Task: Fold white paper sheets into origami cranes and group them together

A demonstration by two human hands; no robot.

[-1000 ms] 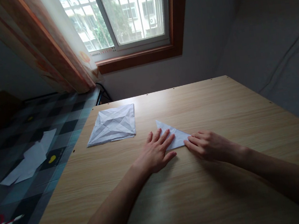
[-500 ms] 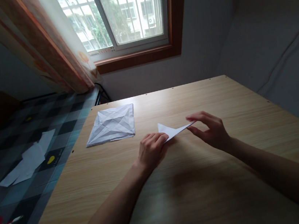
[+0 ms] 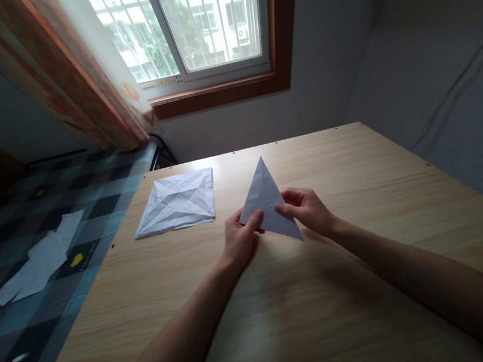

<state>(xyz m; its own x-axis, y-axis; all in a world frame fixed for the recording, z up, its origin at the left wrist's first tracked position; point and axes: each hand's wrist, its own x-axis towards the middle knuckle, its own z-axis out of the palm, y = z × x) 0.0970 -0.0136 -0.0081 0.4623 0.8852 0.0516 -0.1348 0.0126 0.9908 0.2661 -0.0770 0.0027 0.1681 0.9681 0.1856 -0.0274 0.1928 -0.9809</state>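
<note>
Since the earlier frame, the folded paper triangle [image 3: 265, 193] has swung from nearly edge-on to facing the wearer, and the right hand [image 3: 312, 212] has come from its raised far tip to its right slanting edge, while the left hand [image 3: 240, 239] has kept to the left end.

Head view: the triangle is between the two hands, over the middle of the counter [image 3: 380, 186], one point aimed toward the window [image 3: 212, 24] and another hanging low to the right, past the right thumb. It looks lifted and tilted; whether any edge touches the wood cannot be told. The left grip is a pinch near the lower left corner, thumb flat on the near face, fingers mostly hidden behind, only the paper's thickness between. The right grip is likewise drawn together on the edge, thumb in front.

Handled well, I judge, the sheet wants light, equal pressure from both thumbs, so its layers neither slip nor bow. Thin paper will probably take stray creases if squeezed hard, and the unsupported lower right point could bend. Keeping the edges lined up before pressing any fold against the flat wood seems wise. Further left, the creased paper square [image 3: 177, 201] lies well apart from both hands.
</note>
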